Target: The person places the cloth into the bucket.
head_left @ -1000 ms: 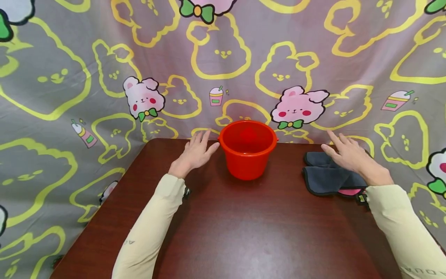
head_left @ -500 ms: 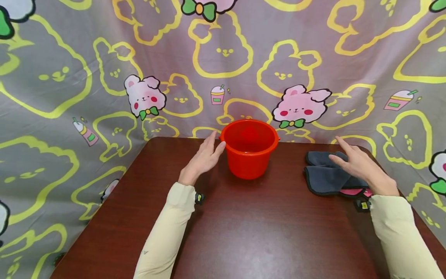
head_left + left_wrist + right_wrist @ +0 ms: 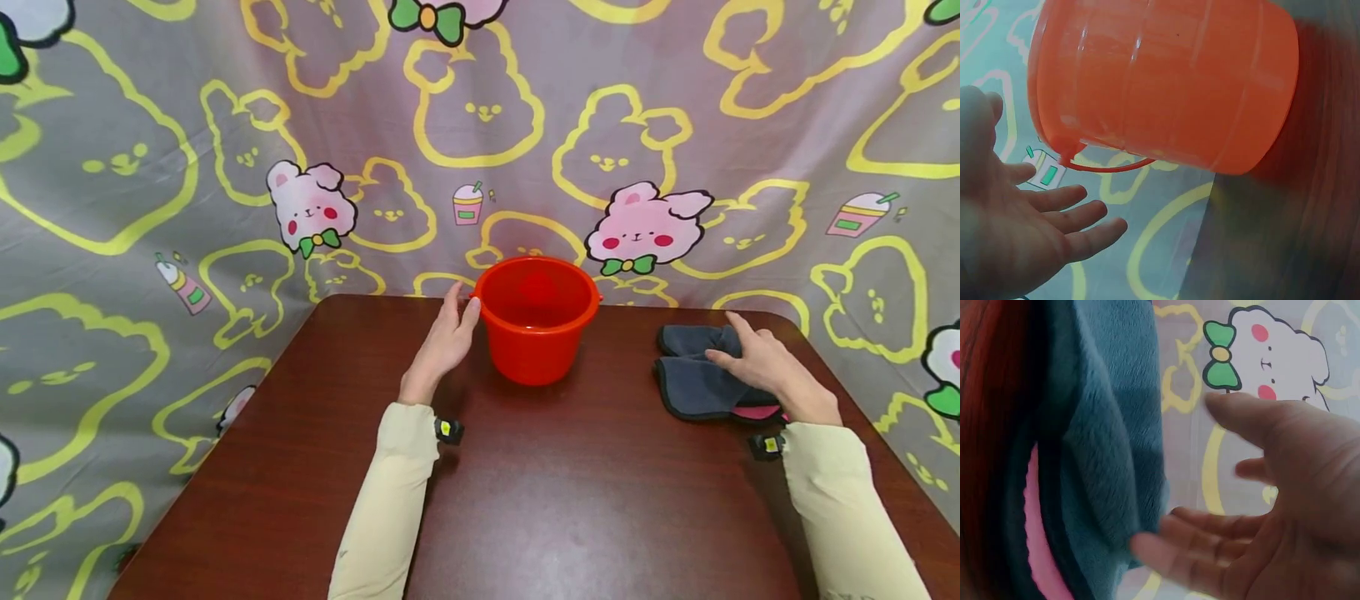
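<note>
A red bucket point(image 3: 534, 357) stands upright at the back middle of the table, its red handle point(image 3: 1110, 169) hanging down on the far side in the left wrist view. My left hand point(image 3: 442, 343) is beside the bucket's left rim, fingers spread and slightly bent, holding nothing. At the back right lies a folded dark grey cloth point(image 3: 701, 385) with black edging and a pink underside point(image 3: 1038, 531). Over the right part of this cloth is my right hand point(image 3: 776, 367), fingers loosely bent; in the right wrist view its fingertips are right at the cloth's fold.
The dark brown wooden table point(image 3: 570, 500) reaches back to a grey curtain point(image 3: 517, 125) printed with yellow outlines and rabbit faces. Small black wrist cameras sit at both cuffs, the left camera point(image 3: 450, 430) above the table.
My left hand has moved right and turned its palm toward the bucket. My right hand has come lower over the cloth, fingers more bent. Bucket and cloth stay in place.
</note>
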Motion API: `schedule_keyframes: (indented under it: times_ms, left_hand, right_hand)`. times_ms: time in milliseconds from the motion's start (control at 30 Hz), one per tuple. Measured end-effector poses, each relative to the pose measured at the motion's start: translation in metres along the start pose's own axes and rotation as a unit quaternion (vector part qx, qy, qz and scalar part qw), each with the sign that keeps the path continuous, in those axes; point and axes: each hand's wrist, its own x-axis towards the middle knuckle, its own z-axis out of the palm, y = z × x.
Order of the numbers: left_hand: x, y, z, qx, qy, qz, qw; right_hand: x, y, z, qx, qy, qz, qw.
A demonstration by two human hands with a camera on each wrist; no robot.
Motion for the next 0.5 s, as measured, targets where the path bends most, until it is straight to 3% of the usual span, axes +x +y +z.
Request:
schedule_keyframes:
  times_ms: [200, 500]
  left_hand:
    - [0.001, -0.002, 0.010, -0.063, 0.000, -0.016, 0.9979]
    - [0.001, 0.000, 0.021, -0.099, 0.011, -0.028, 0.9946]
  right_hand:
    - [0.000, -0.001, 0.011, 0.032, -0.089, 0.037, 0.995]
    - [0.003, 0.001, 0.018, 0.038, -0.126, 0.040, 0.991]
